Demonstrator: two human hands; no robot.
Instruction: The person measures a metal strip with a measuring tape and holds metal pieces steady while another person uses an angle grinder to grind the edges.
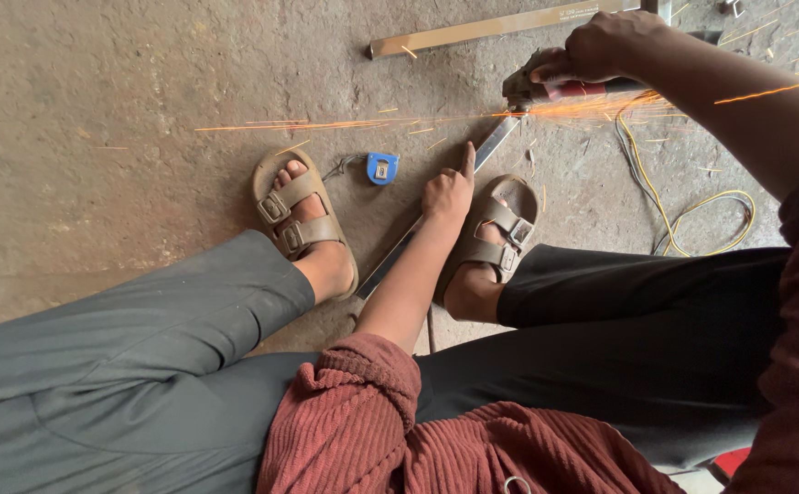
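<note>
Right hand [601, 46] at 1 o'clock, fingers wrapped tight around angle grinder [560, 89]; sparks [345, 123] stream toward 9 o'clock; left hand [448, 190] near centre, fingers pressed flat on metal bar [494, 144], gripping nothing; bar runs between sandals [294, 215] on concrete floor [97, 110]; blue tape measure [382, 167] just beside left hand; yellow cable [692, 210] at 3 o'clock

left hand [447, 192] pressing metal strip [494, 144] | right hand [601, 46] gripping angle grinder [546, 90] | sparks [326, 123]
</note>
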